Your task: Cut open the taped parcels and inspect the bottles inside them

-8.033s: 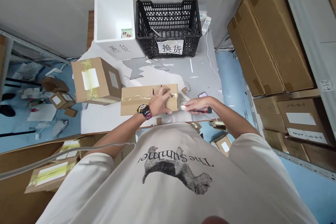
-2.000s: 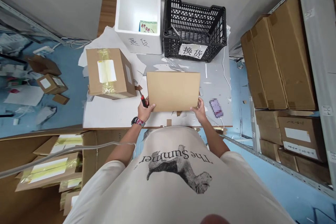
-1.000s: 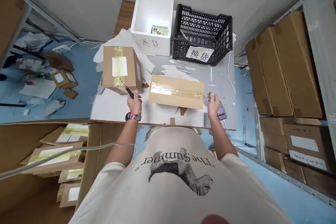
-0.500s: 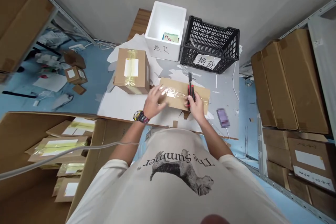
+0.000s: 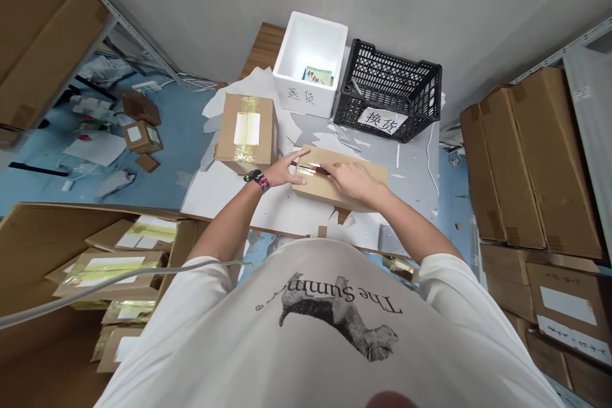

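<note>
A long brown cardboard box (image 5: 335, 191) with clear tape along its top lies on the table before me. My right hand (image 5: 356, 180) is closed around a red and black utility knife (image 5: 319, 170). Its blade lies along the tape, pointing left. My left hand (image 5: 283, 170) holds the box's left end, thumb at the near side and fingers at the far side. Just beyond that hand stands a larger cardboard box (image 5: 247, 131) with yellowish tape and a white label.
A white foam box (image 5: 301, 102) with green packets inside and a black plastic crate (image 5: 387, 95) stand at the back. An open carton (image 5: 184, 239) of parcels is at lower left. Large boxes (image 5: 549, 159) fill the right shelf. A pale cable (image 5: 119, 280) crosses the lower left.
My right hand has swung the knife from upright to lying leftward over the tape. My left hand has come against the box's left end. The purple phone is no longer visible.
</note>
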`<state>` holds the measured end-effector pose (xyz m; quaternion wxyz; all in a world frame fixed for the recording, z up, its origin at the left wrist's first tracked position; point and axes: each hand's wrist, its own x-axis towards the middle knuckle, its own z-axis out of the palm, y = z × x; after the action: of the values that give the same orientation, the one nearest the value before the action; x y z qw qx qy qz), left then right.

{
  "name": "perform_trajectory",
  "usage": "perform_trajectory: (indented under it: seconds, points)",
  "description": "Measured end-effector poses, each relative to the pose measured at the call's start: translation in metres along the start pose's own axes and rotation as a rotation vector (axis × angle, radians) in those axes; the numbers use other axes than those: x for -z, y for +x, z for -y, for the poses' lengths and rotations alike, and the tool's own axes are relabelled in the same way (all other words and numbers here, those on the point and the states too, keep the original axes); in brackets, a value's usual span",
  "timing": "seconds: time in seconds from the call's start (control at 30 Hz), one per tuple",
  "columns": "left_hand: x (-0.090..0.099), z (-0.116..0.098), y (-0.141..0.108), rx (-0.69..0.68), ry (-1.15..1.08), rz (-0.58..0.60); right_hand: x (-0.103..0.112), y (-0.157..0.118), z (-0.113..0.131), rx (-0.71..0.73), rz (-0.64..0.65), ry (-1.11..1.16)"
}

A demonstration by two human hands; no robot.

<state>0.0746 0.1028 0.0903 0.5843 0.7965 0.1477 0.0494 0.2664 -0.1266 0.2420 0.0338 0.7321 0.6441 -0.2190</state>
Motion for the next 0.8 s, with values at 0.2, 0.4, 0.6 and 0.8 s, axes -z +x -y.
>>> perform_trajectory:
  seconds: [0.2,0.4,0.6,0.8]
  points:
    - [0.000,0.002,0.000,-0.008,0.003,0.002,0.014,0.018,0.003,0.041,0.035,-0.061]
    - [0.002,0.004,0.004,0.016,-0.008,-0.017,0.010,0.015,0.005,0.019,0.034,-0.069]
    - [0.001,0.002,0.005,0.023,-0.016,-0.003,-0.011,0.002,-0.006,-0.035,0.023,-0.030]
    - [-0.001,0.000,0.003,0.024,-0.028,-0.025,-0.010,0.014,0.000,-0.015,0.034,0.002]
